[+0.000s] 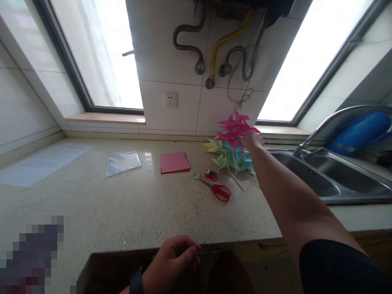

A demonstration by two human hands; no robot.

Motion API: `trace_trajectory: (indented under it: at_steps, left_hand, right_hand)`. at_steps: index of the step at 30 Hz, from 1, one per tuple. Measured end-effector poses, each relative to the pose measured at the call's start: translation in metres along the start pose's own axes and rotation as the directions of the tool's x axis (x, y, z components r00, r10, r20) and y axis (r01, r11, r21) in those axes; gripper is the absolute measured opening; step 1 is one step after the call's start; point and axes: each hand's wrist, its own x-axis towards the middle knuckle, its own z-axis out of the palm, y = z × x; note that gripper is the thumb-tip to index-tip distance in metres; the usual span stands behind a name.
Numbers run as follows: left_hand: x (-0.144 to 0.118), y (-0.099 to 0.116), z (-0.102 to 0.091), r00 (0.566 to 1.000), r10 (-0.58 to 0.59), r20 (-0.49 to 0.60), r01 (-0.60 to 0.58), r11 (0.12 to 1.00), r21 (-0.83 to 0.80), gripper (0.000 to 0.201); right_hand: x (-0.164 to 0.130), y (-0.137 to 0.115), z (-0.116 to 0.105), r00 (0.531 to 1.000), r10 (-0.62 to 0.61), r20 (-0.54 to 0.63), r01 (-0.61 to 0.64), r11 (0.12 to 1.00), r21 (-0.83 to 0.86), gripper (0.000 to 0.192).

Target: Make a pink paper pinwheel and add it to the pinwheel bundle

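Observation:
My right hand [252, 140] reaches to the far side of the counter, closed at a pink paper pinwheel [234, 124]; its fingertips are partly hidden by the paper. Under and around the pink one lie several paper pinwheels: pale green [228, 161], yellow [210, 146] and light blue ones, their thin sticks pointing toward me. Low in the view, my left hand [176, 259] hovers by the counter's front edge with its fingers curled in, and no object shows in it. Red-handled scissors [221, 192] lie between the hands, beside a small red-and-black box [211, 174] and a small roll of tape [196, 175].
A stack of pink paper squares [175, 162] lies mid-counter [137, 212]. Left of it are a clear plastic packet [123, 163] and a printed sheet [45, 161]. A steel sink [321, 196] with a tap [324, 126] is on the right. Pipes [214, 53] hang on the wall.

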Motion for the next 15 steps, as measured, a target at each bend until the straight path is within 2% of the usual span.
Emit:
trace_trajectory:
  at_steps: [6,11,15]
  left_hand:
    - [-0.002,-0.002,0.0,1.0,0.014,0.005,-0.014,1.0,-0.003,0.048]
    - [0.0,-0.001,-0.001,1.0,0.008,-0.001,-0.008,1.0,0.001,0.048]
    - [0.0,0.001,-0.001,1.0,0.005,-0.003,-0.005,1.0,0.006,0.047]
  right_hand:
    - [-0.008,-0.005,-0.004,1.0,0.016,0.017,-0.015,0.997,-0.072,0.05]
    - [-0.013,-0.014,0.002,0.999,0.02,0.037,-0.015,0.992,-0.126,0.037]
    - [-0.017,-0.016,0.005,1.0,0.009,0.01,-0.007,0.989,-0.15,0.035]
